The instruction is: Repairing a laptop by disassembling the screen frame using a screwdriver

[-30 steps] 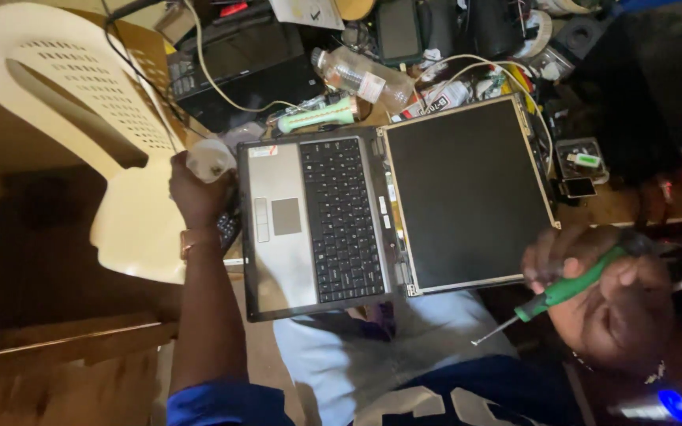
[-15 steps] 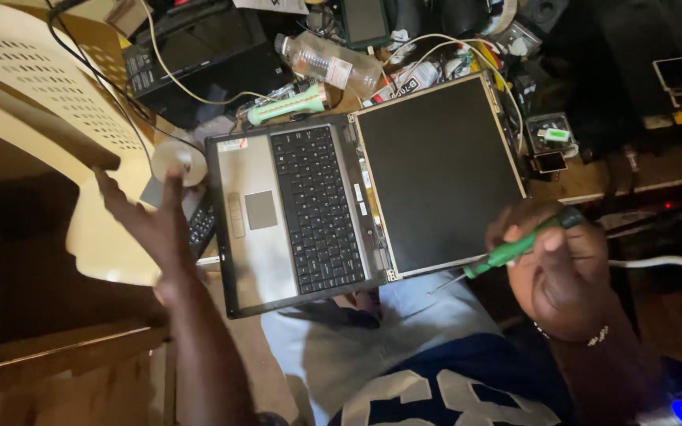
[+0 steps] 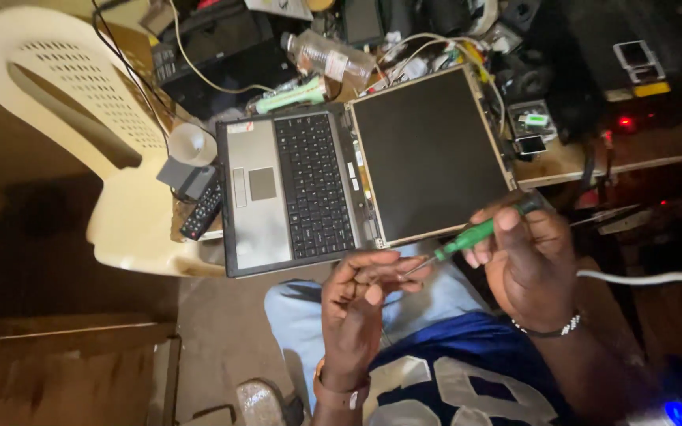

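A: Where is the left hand now? Half a second ago it was stretched out, fingers spread, towards the cream plastic chair.

B: It has come back in front of the body. The fingers are curled, and their tips meet the thin metal tip of the green-handled screwdriver, just below the near edge of the open silver-and-black laptop.

A: And the right hand?

B: It keeps its hold on the screwdriver, fingers wrapped and pressed round the green handle, with the shaft pointing left at the other hand. It sits a little higher than before, beside the lower corner of the dark screen.

A: Has the laptop moved?

B: It lies flat as before, over the person's lap in light blue trousers, its far edge against the cluttered bench. The black remote control and a small grey box lie on the chair seat, near the laptop's left edge. A clear plastic bottle lies behind it.
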